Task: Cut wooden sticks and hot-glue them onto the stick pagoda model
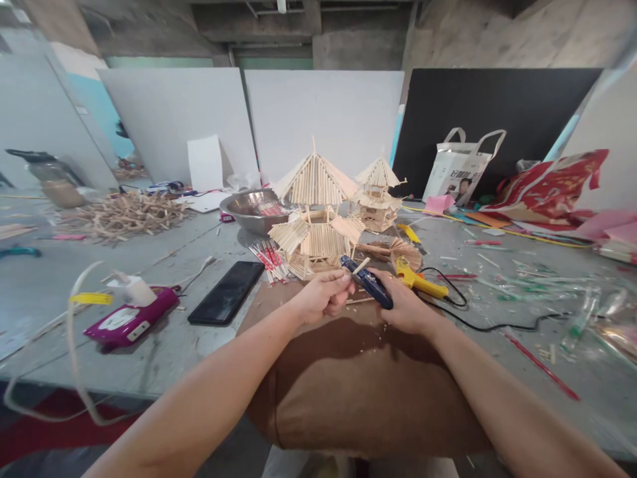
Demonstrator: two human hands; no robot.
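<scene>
My left hand (326,292) is closed, pinching a short pale wooden stick (361,266) between thumb and fingers. Wrapped round a dark blue utility knife (371,284), my right hand (405,302) holds it against the stick, close to the left fingertips. The blade is too small to make out. Both hands are above a brown cloth (348,392) that has pale chips on it. Just behind them stands a pavilion model (316,229) built of thin wooden sticks, with a pointed roof. A yellow glue gun (423,282) lies beside my right hand.
A black phone (226,292) and a purple power strip (132,318) lie left. Further back are a stick pile (129,216), a metal bowl (249,209) and a second model (379,196). Plastic wrappers (537,282), a black cord (497,326) and a white bag (455,172) are right.
</scene>
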